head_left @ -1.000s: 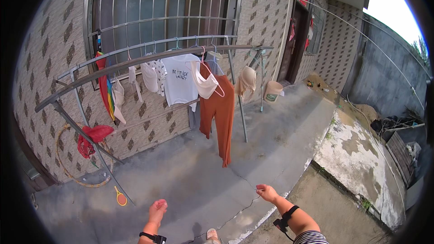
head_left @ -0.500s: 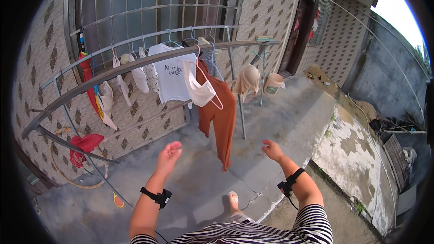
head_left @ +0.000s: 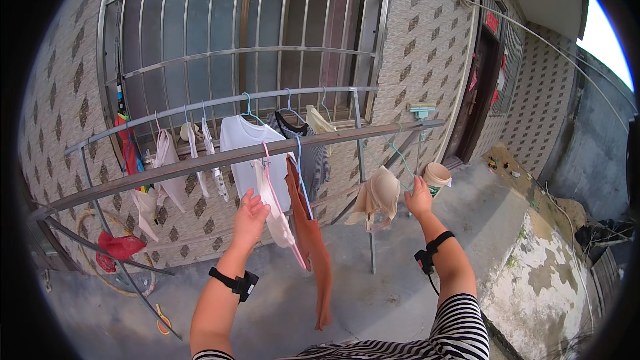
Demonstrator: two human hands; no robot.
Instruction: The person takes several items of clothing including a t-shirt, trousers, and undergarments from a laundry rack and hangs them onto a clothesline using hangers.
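1. Two hands, the left hand [head_left: 251, 220] and right hand [head_left: 418, 197], are now reaching higher in the head view than a moment ago, bringing the laundry closer.
2. Left fingers are curling loosely, holding nothing visible, beside a white garment [head_left: 270, 207] hanging on the rack [head_left: 167, 170].
3. Right fingers are hovering beside the hanging beige bra [head_left: 378, 193]; whether they are grasping its green hanger [head_left: 399, 153], one cannot tell.

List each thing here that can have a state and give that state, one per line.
Left hand: raised, partly open
Right hand: raised, grip unclear
White garment: hanging
Beige bra: hanging
White shirt: hanging
Brown trousers: hanging
Rack: standing, loaded
Bucket: upright, open-topped
Door: shut or ajar unclear
Window: barred
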